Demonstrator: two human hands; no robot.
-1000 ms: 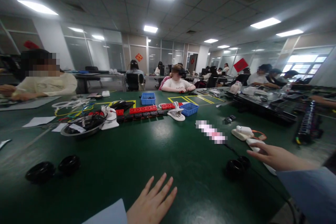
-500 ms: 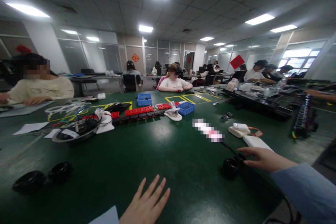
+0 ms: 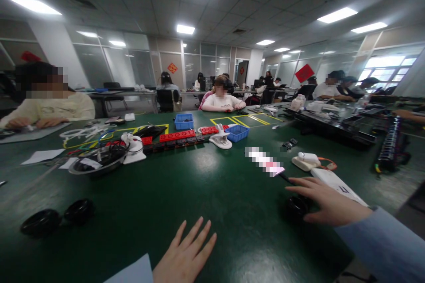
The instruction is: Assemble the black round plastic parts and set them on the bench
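Note:
My left hand [image 3: 186, 254] lies flat on the green table [image 3: 206, 194], fingers spread, with nothing in it. My right hand [image 3: 327, 199] reaches over a glossy black ring-shaped piece [image 3: 297, 207], its fingers stretched out and thumb apart. The hand hides part of the piece; whether it touches it I cannot tell. A second black piece that lay beside it is covered by the hand. Two similar pieces, a larger black ring [image 3: 40, 222] and a smaller black ring [image 3: 79, 210], lie at the left. Just beyond my right hand is a phone [image 3: 265, 162] with a blurred-out screen.
A white box [image 3: 337, 184] and an earbud case [image 3: 307, 158] lie by my right hand. Farther off are a metal bowl [image 3: 96, 169] of cables, a row of red blocks [image 3: 177, 136], a white clamp stand [image 3: 221, 139] and blue trays [image 3: 237, 133]. People sit around the table.
My right hand has moved left over the black ring, its fingers spreading wider. My left hand stays flat on the table. The view has shifted slightly.

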